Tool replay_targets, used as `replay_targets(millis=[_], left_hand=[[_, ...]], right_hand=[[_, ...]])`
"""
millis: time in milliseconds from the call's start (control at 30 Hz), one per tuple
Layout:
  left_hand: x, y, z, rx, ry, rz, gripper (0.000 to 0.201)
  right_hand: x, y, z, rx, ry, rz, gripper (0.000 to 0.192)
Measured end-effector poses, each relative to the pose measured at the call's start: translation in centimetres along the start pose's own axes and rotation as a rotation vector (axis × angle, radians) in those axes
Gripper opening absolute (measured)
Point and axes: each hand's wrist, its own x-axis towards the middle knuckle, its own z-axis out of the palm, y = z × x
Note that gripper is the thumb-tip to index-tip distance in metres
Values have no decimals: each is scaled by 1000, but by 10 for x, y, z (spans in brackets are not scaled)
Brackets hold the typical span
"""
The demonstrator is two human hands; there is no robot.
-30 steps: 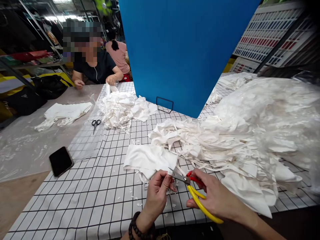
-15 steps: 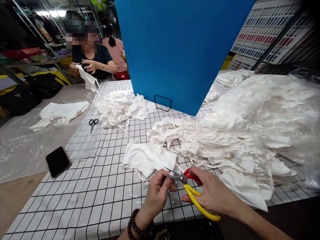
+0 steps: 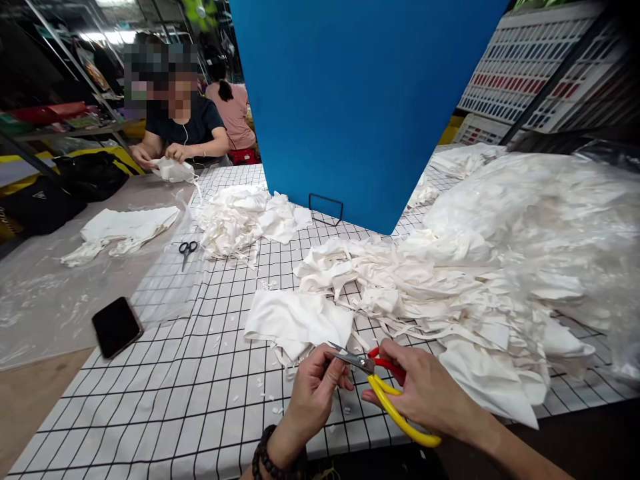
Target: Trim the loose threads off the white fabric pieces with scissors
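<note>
My right hand (image 3: 420, 387) grips a pair of scissors (image 3: 405, 419) with one yellow and one red handle, pointed left. The blades are together, their tips right at the fingertips of my left hand (image 3: 317, 387). That hand is closed in a pinch at the near edge of a white garment (image 3: 300, 320) lying flat on the table; the bit between thumb and finger is mostly hidden. Small white snippets (image 3: 277, 411) are scattered around the left hand. To the right of the garment spreads a large heap of white garments (image 3: 430, 287) with thin straps.
A blue board (image 3: 360, 113) stands on the checked tablecloth (image 3: 150, 407). Clear plastic (image 3: 560, 213) covers the right side. Leftward are a phone (image 3: 117, 327), black scissors (image 3: 187, 251) and another white pile (image 3: 235, 220). Across the table, a co-worker (image 3: 185, 127) handles white cloth.
The scissor blades have closed from slightly apart to together at my left fingertips. My hands have barely moved. The co-worker has lowered the white cloth toward the table.
</note>
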Motion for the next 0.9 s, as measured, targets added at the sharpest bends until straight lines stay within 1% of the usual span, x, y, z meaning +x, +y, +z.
replay_targets(millis=[300,433,500,567,633,700,733,800,867,900], left_hand=[[-1,4,-1,16,-18,-2,19],[-2,5,-2,34,-26,-6,19],[-2,4,-2,34,-29,-12,19],[0,2,-1,22,-31,-16,20],[3,1,1,15,-26,-18,20],[4,3,4,79,-27,2,21],[4,6,6,154,-48,21,22],[-1,13,9,355,-137,64,25],[-9,19,7,526,-218,76,25],[-14,20,2,580,-204,63,25]], right_hand=[[-1,0,0,-18,17,-42,34],[0,0,1,-45,57,-57,31],[0,1,3,-60,75,-51,32],[-1,5,7,-25,79,-37,36],[-3,10,12,109,76,-17,40],[-4,16,19,379,59,29,42],[-5,20,23,547,42,61,41],[-6,26,30,857,2,132,40],[-5,32,36,1027,-5,202,42],[-4,34,38,1050,6,239,44]])
